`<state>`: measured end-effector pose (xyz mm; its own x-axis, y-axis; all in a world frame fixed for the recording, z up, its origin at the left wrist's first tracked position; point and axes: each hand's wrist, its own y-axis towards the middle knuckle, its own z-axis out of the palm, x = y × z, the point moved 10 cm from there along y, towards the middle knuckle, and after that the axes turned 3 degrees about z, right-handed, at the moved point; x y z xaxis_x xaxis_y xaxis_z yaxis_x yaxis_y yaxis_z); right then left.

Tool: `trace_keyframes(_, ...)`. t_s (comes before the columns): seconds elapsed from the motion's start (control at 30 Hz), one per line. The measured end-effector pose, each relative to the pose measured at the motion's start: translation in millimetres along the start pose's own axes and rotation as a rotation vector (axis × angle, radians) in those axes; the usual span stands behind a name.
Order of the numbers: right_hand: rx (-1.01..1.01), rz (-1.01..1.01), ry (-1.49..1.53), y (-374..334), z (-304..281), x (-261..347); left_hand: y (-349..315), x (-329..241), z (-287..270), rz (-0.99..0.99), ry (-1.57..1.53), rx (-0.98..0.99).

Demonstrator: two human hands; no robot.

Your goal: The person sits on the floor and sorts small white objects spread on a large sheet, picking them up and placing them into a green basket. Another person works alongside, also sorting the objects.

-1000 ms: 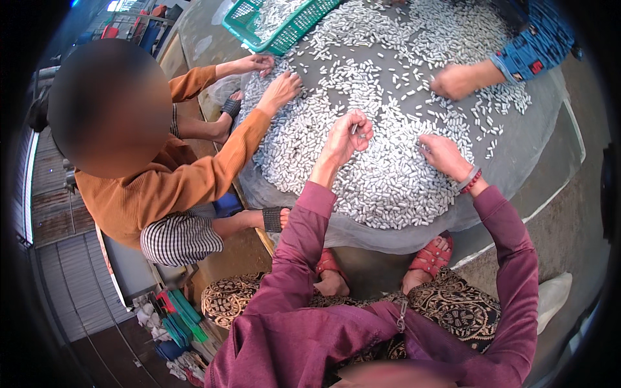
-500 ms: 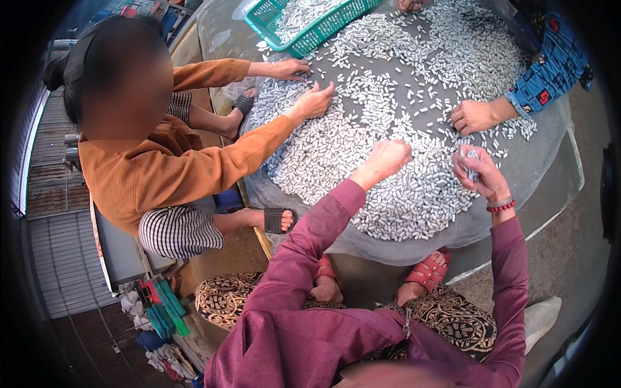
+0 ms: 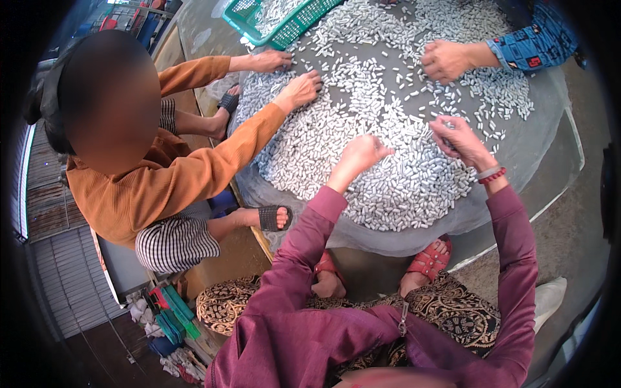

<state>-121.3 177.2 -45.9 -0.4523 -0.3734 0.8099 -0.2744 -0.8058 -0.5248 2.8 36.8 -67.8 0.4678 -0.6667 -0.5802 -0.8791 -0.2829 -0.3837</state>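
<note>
A broad heap of small silvery-white cylindrical pieces [image 3: 407, 200] covers the grey sheet [image 3: 472, 226] in front of me. My left hand [image 3: 359, 155] is over the middle of the heap, its fingers drawn together. Whatever it may hold is hidden. Near the heap's right edge is my right hand [image 3: 458, 139], wearing a red bead bracelet [image 3: 493, 176]. Its fingers curl in toward the pieces, and the palm's contents cannot be seen.
A co-worker's hands [image 3: 299, 90] touch the heap's left side. Another person's hand [image 3: 446, 61], from a blue patterned sleeve [image 3: 533, 42], reaches in at upper right. A green plastic basket [image 3: 284, 32] holding more pieces stands at the far left of the sheet.
My right hand has moved left and turned palm down; silvery pieces showed in it before. My left hand shifted slightly left. The blue-sleeved person's hand moved farther away.
</note>
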Motion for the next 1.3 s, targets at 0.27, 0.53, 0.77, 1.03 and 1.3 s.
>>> trace_keyframes(0.27, -0.323, -0.358, -1.189, 66.9, 12.7, -12.2, 2.7, -13.8, 14.3, 0.085, 0.102, 0.009)
trace_keyframes(0.53, -0.071, -0.190, -0.910, 35.2, 11.3, -22.4, -36.1, -27.3, -60.0, 0.336, -1.663, 0.243)
trace_keyframes(0.77, 0.136, -0.173, 0.378, -28.0, -25.8, -26.7, -37.7, 5.1, -38.3, 0.068, -1.072, 0.296)
trace_keyframes(1.03, 0.277, 0.029, 0.217, -31.3, 33.5, -17.3, -26.2, 3.5, 10.4, 0.265, 0.292, 0.003)
trace_keyframes(1.3, 0.049, -0.774, -1.366, -21.2, 133.1, -26.6, -43.6, 6.1, -53.2, 0.241, -1.778, 0.208)
